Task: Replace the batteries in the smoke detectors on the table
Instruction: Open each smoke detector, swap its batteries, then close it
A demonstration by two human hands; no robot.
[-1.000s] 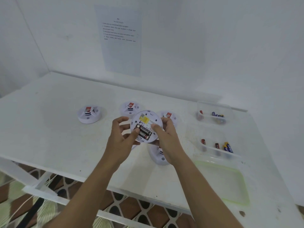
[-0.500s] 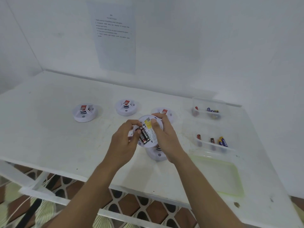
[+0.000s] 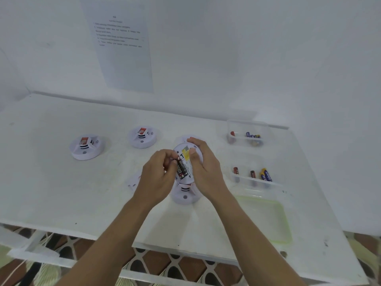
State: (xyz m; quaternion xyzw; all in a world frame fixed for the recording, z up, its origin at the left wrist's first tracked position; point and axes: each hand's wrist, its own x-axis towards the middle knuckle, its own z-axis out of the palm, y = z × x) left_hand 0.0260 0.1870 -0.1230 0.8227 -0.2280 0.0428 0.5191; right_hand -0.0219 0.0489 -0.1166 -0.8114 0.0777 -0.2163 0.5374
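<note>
Batteries lie in two clear tubs at the table's right edge. Right hand grips the upturned detector; left hand pinches its black battery.

The white worktop carries a round white plastic smoke detector at ten o'clock, second detector at eleven, third detector central; clear plastic box at two (batteries inside), second box at three, green-rimmed tray at four.
</note>
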